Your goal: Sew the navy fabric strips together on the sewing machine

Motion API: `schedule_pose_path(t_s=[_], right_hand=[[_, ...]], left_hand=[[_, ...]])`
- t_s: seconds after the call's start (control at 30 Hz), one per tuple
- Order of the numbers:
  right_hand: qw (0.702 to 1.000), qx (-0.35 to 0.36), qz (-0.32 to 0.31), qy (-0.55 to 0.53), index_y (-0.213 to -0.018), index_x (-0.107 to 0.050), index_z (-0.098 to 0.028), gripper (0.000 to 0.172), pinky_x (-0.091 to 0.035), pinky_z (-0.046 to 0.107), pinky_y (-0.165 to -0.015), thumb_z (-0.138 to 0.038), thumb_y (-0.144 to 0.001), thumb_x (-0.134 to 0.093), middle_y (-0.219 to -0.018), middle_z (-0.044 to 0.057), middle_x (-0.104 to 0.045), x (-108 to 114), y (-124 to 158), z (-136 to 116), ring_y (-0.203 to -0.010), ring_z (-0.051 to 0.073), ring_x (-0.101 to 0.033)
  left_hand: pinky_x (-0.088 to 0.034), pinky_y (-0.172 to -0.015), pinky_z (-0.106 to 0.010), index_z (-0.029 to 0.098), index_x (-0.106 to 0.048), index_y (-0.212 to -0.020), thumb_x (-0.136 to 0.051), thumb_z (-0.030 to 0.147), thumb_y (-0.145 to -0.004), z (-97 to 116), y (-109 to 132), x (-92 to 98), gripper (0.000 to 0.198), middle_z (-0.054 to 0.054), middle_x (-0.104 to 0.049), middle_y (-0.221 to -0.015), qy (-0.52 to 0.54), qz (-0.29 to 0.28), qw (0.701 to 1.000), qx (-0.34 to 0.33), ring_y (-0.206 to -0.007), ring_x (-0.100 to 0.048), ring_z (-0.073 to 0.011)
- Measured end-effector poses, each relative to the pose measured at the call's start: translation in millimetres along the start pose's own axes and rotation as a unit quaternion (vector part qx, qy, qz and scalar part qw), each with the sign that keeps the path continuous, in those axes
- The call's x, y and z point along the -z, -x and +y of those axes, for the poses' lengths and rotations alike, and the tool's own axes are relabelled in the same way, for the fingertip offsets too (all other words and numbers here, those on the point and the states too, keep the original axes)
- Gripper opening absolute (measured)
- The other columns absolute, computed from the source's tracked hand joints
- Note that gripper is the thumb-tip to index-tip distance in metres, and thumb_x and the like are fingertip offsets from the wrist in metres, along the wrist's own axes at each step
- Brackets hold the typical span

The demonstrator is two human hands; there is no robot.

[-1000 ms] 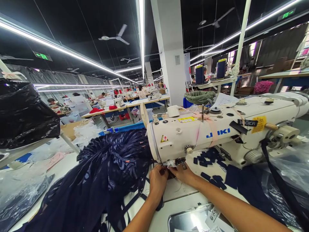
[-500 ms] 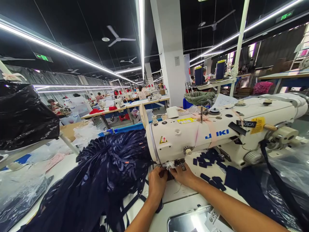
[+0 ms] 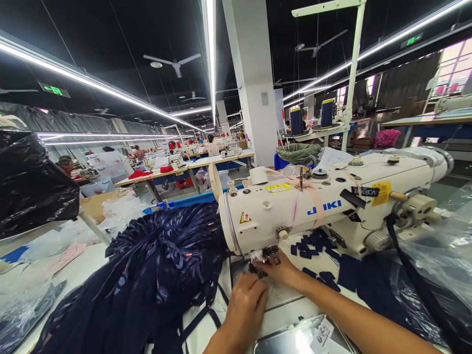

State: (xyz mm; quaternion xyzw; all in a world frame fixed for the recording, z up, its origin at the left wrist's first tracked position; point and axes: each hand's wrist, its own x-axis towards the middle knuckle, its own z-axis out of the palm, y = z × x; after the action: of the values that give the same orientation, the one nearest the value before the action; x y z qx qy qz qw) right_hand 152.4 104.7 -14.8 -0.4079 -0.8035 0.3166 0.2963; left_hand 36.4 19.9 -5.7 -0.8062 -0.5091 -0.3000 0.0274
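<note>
A white sewing machine with a blue brand name spans the table. Beneath its head my right hand reaches in from the right, fingertips together by the presser foot; whatever they pinch is hidden. My left hand is curled closed just in front of the needle area, its back toward me, and what it holds cannot be made out. Left of the machine a heap of navy lace garments covers the table, with navy straps trailing toward my left hand. Small navy fabric pieces lie behind my right forearm.
A shiny tray with paper tags sits at the front edge. Larger navy cloth and clear plastic lie to the right. Navy thread cones stand behind the machine. A black plastic bag bulges at far left.
My left hand has drawn back from under the machine head toward me and slightly right. My right hand stays by the presser foot. The view has shifted a little.
</note>
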Motion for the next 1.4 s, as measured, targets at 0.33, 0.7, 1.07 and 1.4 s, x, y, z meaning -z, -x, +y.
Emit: schedule_pose_path(t_s=[0.33,0.7,1.07,1.4], right_hand=[[0.994,-0.034,-0.085,-0.062,-0.059,-0.057,-0.016,0.01,-0.038,0.021,-0.055,-0.018,-0.067,-0.053,-0.061,-0.001,-0.058,10.5,0.0,-1.8,-0.062,0.014,-0.052],[0.989,-0.061,-0.08,0.108,-0.058,-0.06,-0.016,0.011,-0.031,0.021,-0.052,-0.017,-0.068,-0.056,-0.057,-0.002,-0.056,76.1,24.8,10.5,-0.057,0.012,-0.049],[0.957,-0.055,-0.06,0.277,-0.087,-0.058,-0.014,0.017,-0.029,0.034,-0.075,-0.027,-0.079,-0.051,-0.095,0.01,-0.056,49.3,45.6,-9.7,-0.083,0.023,-0.054],[0.975,-0.082,-0.074,0.191,-0.067,-0.052,-0.015,0.008,-0.03,0.029,-0.069,-0.013,-0.068,-0.06,-0.074,0.002,-0.055,45.8,32.1,-9.1,-0.073,0.018,-0.052]], left_hand=[[-0.048,-0.07,-0.031,0.019,-0.06,-0.087,-0.044,0.017,-0.082,-13.5,-1.8,3.1,0.017,-0.007,-0.063,-0.089,0.043,0.105,0.992,-0.062,-0.082,-0.059,-0.0183],[-0.04,-0.058,-0.03,0.017,-0.058,-0.071,-0.038,0.011,-0.083,-22.4,-6.7,0.7,0.024,-0.004,-0.059,-0.068,-0.129,0.041,0.982,-0.128,-0.063,-0.054,-0.0176],[-0.039,-0.065,-0.03,0.019,-0.057,-0.067,-0.043,0.018,-0.078,-1.4,-2.4,8.1,0.018,0.001,-0.059,-0.063,0.054,0.014,0.998,0.024,-0.058,-0.053,-0.0145],[-0.036,-0.048,-0.023,0.016,-0.061,-0.064,-0.045,0.034,-0.072,-2.7,-6.2,4.3,0.025,0.0,-0.058,-0.053,0.232,0.037,0.954,0.185,-0.05,-0.049,-0.0139]])
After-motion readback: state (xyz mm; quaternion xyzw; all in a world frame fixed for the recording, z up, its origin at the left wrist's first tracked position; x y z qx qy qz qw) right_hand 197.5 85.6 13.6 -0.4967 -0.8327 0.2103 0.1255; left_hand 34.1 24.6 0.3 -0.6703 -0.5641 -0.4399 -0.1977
